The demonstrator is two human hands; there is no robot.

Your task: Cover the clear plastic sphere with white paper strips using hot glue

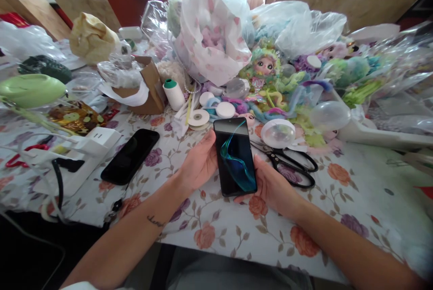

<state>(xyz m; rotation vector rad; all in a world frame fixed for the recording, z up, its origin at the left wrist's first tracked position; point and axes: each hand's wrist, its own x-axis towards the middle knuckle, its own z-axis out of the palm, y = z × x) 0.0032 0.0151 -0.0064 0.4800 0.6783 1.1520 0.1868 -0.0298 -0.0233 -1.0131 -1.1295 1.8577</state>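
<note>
A black smartphone (236, 157) with a lit blue-green wallpaper is held upright just above the flowered tablecloth. My left hand (199, 159) grips its left edge, the fingers partly hidden behind it. On the lower right edge, my right hand (270, 184) closes round the phone with its fingers reaching underneath. Black-handled scissors (292, 166) lie beside my right hand. To the left of my left hand rests a second phone (130, 157) with a dark screen.
A white power strip (72, 163) with cables sits at the left. Behind the phone are a ribbon spool (199, 118), a thread cone (174, 94), a cardboard box (150, 87), a doll (264, 66) and clear plastic domes (277, 133). Plastic bags (213, 37) pile up at the back.
</note>
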